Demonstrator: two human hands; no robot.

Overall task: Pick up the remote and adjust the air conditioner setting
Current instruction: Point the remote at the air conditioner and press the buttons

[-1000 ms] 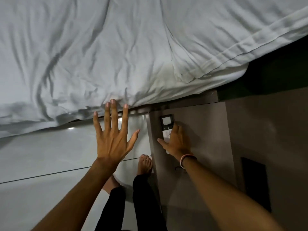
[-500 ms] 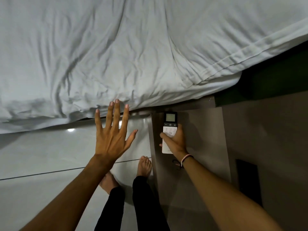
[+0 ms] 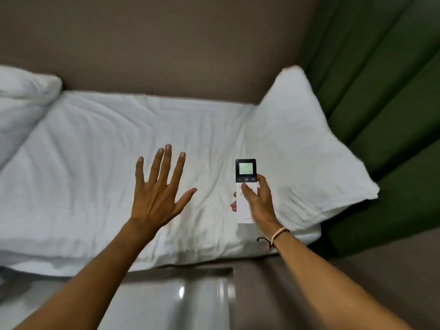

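A slim white remote (image 3: 246, 170) with a black top and a lit greenish screen is held upright over the bed. My right hand (image 3: 258, 203) is shut on its lower half, with the thumb resting on the white buttons just below the black strip. My left hand (image 3: 158, 189) hovers to the left of the remote, palm down, fingers spread wide, holding nothing. No air conditioner is in view.
A white bed (image 3: 119, 163) fills the middle, with a pillow (image 3: 304, 148) at the right and another (image 3: 21, 96) at the far left. A brown wall (image 3: 166, 44) rises behind, a green padded panel (image 3: 385, 103) to the right. A brown side table (image 3: 273, 294) lies below.
My right hand lifted the remote off the brown side table and raised it in front of me. The view tilted up from the floor to the bed and wall. My left hand stayed spread.
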